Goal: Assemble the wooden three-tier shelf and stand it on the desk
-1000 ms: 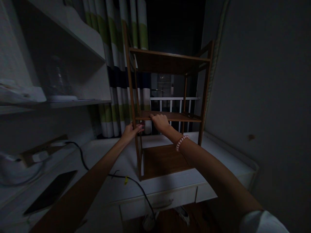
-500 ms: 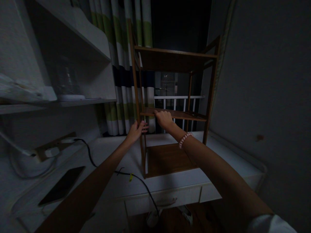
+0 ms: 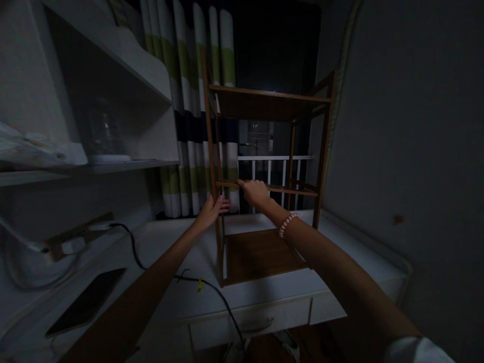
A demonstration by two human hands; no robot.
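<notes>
A brown wooden shelf rack (image 3: pixel 270 94) with three tiers stands upright on a white desk (image 3: pixel 181 292). My left hand (image 3: pixel 212 210) is at the rack's front left post, just below the middle shelf, with the thumb on one side and loosely spread fingers on the other. My right hand (image 3: pixel 255 192) grips the front edge of the middle shelf (image 3: pixel 287 190) near its left end, the fingers curled over it. A beaded bracelet (image 3: pixel 289 224) circles my right wrist. Between the hands and below them shows the bottom shelf (image 3: pixel 260 254).
A dark phone or tablet (image 3: pixel 88 300) lies on the desk at left. A black cable (image 3: pixel 223 295) with a yellow tag runs from a power strip (image 3: pixel 81 234) over the desk's front edge. White wall shelving (image 3: pixel 159 121) juts out at left. Striped curtains (image 3: pixel 189 176) hang behind the rack.
The view has tilted up slightly, so rack and desk appear a little lower. Both hands keep nearly the same places on the rack.
</notes>
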